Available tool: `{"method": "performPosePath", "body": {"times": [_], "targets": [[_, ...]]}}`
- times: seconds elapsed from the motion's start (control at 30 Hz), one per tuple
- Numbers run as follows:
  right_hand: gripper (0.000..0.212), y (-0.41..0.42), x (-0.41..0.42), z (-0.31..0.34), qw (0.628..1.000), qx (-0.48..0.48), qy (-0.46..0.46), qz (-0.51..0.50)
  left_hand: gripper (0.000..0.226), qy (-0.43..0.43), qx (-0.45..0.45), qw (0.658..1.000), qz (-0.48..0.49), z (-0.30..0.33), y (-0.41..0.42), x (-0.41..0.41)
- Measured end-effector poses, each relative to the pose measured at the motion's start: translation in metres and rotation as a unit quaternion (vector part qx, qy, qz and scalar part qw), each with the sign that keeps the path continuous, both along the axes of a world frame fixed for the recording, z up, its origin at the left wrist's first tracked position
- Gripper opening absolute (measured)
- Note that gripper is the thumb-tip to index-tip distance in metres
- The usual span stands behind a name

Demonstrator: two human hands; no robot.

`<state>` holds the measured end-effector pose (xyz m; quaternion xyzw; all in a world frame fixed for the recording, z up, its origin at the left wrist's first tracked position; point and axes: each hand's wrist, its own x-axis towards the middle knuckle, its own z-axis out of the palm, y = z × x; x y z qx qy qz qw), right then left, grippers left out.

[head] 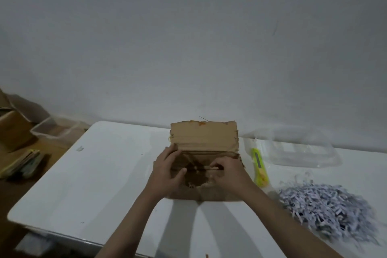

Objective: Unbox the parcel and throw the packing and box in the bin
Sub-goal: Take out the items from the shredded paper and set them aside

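Observation:
A brown cardboard box (204, 138) stands open on the white table (100, 174), its far flap raised upright toward the wall. My left hand (167, 172) grips the box's left wall, thumb laid over the rim. My right hand (228, 174) reaches into the opening, its fingers curled on something inside that I cannot make out. A heap of pale shredded paper packing (328, 207) lies on the table to the right of the box.
A yellow-green utility knife (259, 167) lies just right of the box, with a clear plastic tray (301, 148) behind it. Left of the table, on the floor, are a clear tub (55, 130), a cardboard carton (14, 128) and a stack of booklets (21, 163).

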<state>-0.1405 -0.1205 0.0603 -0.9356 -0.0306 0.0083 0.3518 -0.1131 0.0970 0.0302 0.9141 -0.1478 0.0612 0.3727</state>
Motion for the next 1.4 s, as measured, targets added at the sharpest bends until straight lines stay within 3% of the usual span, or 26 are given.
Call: {"method": "performPosePath", "body": {"times": [0.13, 0.27, 0.6, 0.7, 0.87, 1.07, 1.23, 1.4], "targets": [[0.022, -0.001, -0.004, -0.013, 0.998, -0.012, 0.002, -0.061, 0.077, 0.001, 0.06, 0.996, -0.066, -0.016, 0.01, 0.015], [0.039, 0.0, -0.008, -0.022, 0.995, -0.022, -0.026, -0.091, 0.078, -0.015, 0.049, 0.995, -0.089, -0.023, 0.015, 0.013], [0.058, 0.002, 0.001, -0.023, 0.998, -0.021, 0.031, -0.054, 0.104, 0.01, 0.078, 0.994, -0.08, -0.023, 0.017, -0.014], [0.05, 0.006, 0.003, -0.023, 0.997, -0.015, 0.064, -0.05, 0.108, 0.016, 0.083, 0.994, -0.071, -0.022, 0.016, -0.017], [0.017, 0.017, 0.016, -0.017, 0.986, -0.016, 0.16, -0.031, 0.108, 0.022, 0.097, 0.992, -0.071, -0.023, 0.015, -0.018], [0.012, 0.03, 0.031, -0.025, 0.976, -0.046, 0.21, 0.016, 0.106, 0.025, 0.08, 0.994, -0.071, -0.023, 0.014, -0.019], [0.009, 0.024, 0.032, -0.023, 0.98, 0.023, 0.196, 0.011, 0.106, 0.034, 0.061, 0.996, -0.063, -0.022, 0.013, -0.017], [0.015, 0.012, 0.018, -0.001, 0.974, 0.196, 0.104, -0.055, 0.104, 0.039, 0.051, 0.996, -0.057, -0.022, 0.013, -0.014]]}}
